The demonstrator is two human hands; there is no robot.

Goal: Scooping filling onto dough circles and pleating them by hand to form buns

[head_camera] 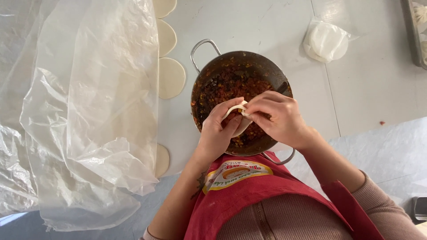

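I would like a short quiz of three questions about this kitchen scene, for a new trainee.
1. True or false: both hands pinch a folded dough wrapper above the metal pot.
2. What lies over most of the round dough discs at the left?
A. a red cloth
B. a clear plastic sheet
C. a metal lid
3. Fill in: the pot holds a dark, chopped ____.

Key
1. True: the left hand and the right hand meet on the wrapper.
2. B: the clear plastic sheet.
3. Filling.
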